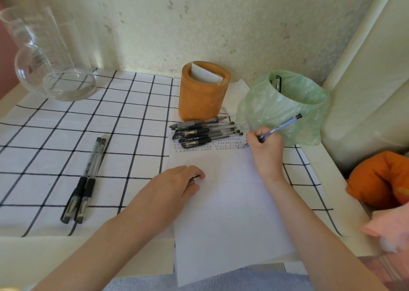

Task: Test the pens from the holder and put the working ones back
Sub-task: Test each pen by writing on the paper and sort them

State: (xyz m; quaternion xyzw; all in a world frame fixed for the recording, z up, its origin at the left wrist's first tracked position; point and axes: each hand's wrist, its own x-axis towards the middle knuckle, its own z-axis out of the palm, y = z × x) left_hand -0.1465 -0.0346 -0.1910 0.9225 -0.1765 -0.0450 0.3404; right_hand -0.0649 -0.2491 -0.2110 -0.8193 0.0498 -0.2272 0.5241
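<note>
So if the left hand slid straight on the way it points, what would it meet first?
From the left hand, bare paper, then probably the tip of the blue pen held by the right hand; depth is unclear.

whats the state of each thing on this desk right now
blue pen, gripped by right hand, tip on the paper
left hand, resting on paper, curled round a small dark item
orange pen holder, upright, no pens showing
pile of pens, lying before the holder
two pens, lying capped on the checked cloth
green bin bag, open, one pen inside
paper, flat, scribble rows at top
</note>
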